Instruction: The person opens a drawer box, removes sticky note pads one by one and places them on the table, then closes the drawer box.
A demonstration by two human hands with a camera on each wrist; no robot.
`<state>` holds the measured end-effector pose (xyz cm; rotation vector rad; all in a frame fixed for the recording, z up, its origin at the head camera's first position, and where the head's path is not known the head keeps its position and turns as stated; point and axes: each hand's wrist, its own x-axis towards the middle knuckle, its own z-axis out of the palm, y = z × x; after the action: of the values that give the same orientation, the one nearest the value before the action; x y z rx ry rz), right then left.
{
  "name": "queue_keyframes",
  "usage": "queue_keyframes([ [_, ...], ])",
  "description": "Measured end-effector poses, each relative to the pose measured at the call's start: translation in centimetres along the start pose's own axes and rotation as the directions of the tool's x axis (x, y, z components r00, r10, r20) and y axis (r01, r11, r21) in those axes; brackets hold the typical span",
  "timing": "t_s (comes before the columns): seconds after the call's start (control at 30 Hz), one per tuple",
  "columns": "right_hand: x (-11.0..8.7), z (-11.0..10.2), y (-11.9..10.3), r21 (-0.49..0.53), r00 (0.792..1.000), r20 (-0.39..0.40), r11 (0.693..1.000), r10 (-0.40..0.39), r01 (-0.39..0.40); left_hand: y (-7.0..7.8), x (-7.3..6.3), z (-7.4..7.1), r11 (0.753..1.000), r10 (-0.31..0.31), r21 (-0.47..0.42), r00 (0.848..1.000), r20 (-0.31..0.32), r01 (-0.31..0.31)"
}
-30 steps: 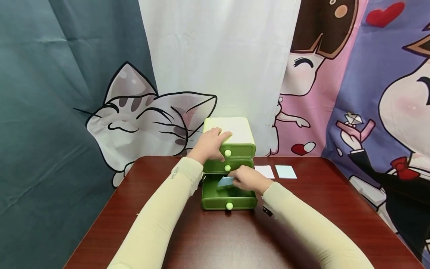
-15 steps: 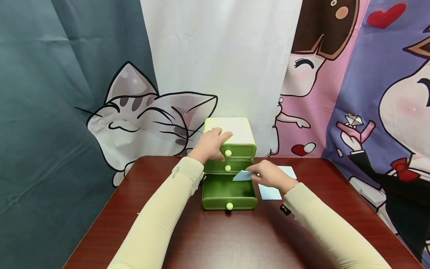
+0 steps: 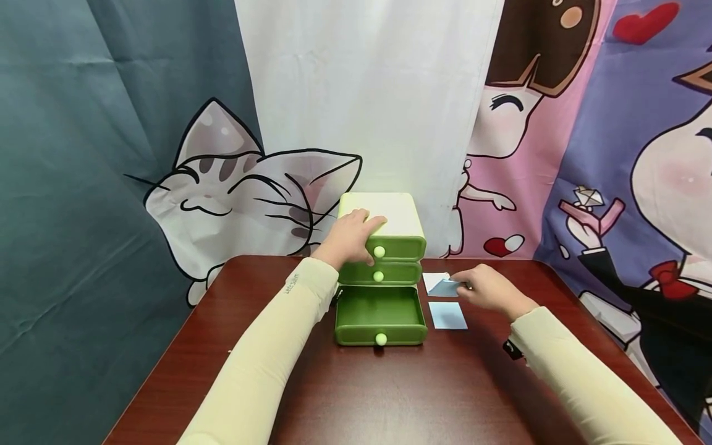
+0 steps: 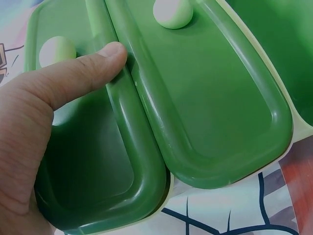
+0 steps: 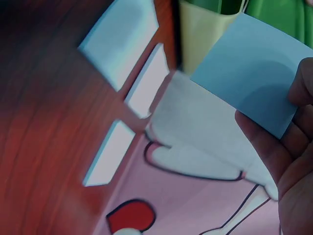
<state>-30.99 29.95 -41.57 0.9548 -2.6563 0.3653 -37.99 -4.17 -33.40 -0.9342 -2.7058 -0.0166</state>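
Note:
A small green drawer unit (image 3: 382, 216) with a pale top stands on the table. My left hand (image 3: 350, 238) rests on its upper left corner, fingers over the top. In the left wrist view the thumb (image 4: 93, 68) lies straight across the front of the top drawer (image 4: 93, 156). The bottom drawer (image 3: 381, 335) is pulled out, its inside bare. To the right of the unit my right hand (image 3: 489, 289) pinches a blue square note paper (image 5: 254, 73) by one edge, tilted above the table.
A light-blue paper square (image 3: 448, 316) lies right of the pulled-out drawer. Behind it a white paper square (image 3: 434, 279) is partly covered by the held paper. In the right wrist view another pale square (image 5: 108, 152) lies farther along. A printed curtain (image 3: 361, 93) hangs behind the table.
My right hand has moved right with the blue note paper, from over the bottom drawer to above the paper squares. The left hand has stayed on the drawer unit.

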Motion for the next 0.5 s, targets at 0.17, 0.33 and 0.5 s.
queue_keyframes([
  [0.17,-1.5,-0.2,1.6,-0.023,0.998,0.024,0.998,0.058,-0.057,0.1,0.0,-0.2,1.000,-0.002,0.000,1.000,-0.002,0.002],
  [0.33,-3.3,0.1,3.3,-0.066,0.994,0.055,0.994,0.096,-0.092,0.1,0.1,-0.1,1.000,0.006,-0.004,1.000,0.000,-0.006],
  [0.5,-5.0,0.9,4.9,-0.078,0.996,0.042,0.994,0.081,-0.078,0.1,0.1,-0.1,1.000,0.002,0.004,1.000,0.004,-0.002],
])
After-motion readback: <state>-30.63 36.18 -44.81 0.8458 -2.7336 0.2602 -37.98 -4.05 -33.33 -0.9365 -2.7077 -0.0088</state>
